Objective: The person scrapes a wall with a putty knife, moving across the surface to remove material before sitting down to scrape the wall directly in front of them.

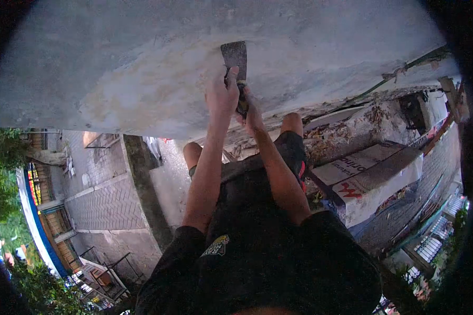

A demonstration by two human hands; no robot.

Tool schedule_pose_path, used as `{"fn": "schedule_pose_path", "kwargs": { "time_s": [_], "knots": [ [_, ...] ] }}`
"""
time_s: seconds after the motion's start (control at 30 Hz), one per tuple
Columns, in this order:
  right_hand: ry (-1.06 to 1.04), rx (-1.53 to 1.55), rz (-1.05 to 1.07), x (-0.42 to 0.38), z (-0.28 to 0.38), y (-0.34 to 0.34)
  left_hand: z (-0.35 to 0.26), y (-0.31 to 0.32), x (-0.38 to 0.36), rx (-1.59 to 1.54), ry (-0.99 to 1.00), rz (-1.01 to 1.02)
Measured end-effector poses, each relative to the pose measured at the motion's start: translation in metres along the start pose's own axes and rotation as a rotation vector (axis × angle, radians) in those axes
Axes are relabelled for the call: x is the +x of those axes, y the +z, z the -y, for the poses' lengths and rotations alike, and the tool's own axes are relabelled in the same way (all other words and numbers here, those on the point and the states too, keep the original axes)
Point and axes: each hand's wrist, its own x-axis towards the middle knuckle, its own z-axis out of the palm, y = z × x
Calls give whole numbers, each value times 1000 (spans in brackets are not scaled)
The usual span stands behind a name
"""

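Note:
A putty knife (235, 54) with a wide, dull grey blade is held up against the grey wall (326, 42), blade end away from me. My left hand (223, 95) is closed around the knife where blade meets handle, one finger lying along the blade. Lower down, my right hand (253, 111) is closed on the dark handle from the other side. Part of the handle is hidden by the fingers. Around the blade, the wall has a paler, yellowish-white smeared patch (142, 86).
A printed sheet (373, 176) covers something boxy at the right. Behind it runs a ledge with dry debris (347, 128), and a green stem or hose (376, 86) crosses the wall's edge. Paved ground (105, 205) and a low concrete edge (144, 189) are at the left.

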Motion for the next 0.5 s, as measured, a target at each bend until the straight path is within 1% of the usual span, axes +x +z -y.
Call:
{"fn": "schedule_pose_path", "kwargs": {
  "time_s": [0.1, 0.2, 0.3, 0.4, 0.5],
  "knots": [
    [63, -88, -13, 2, 1, -2, -3, -1, 1, 131, 46, -56],
    [63, -49, 28, 3, 1, -6, 6, 4, 7, -18, 40, 8],
    [152, -83, -31, 0, 8, 0, 3, 2, 1, 78, -4, 14],
    [55, -119, -90, -4, 20, 8, 6, 5, 7, -44, 33, 11],
    [-15, -83, 19, 5, 14, -3, -19, -6, 4, -114, -92, 107]
  ]
}}
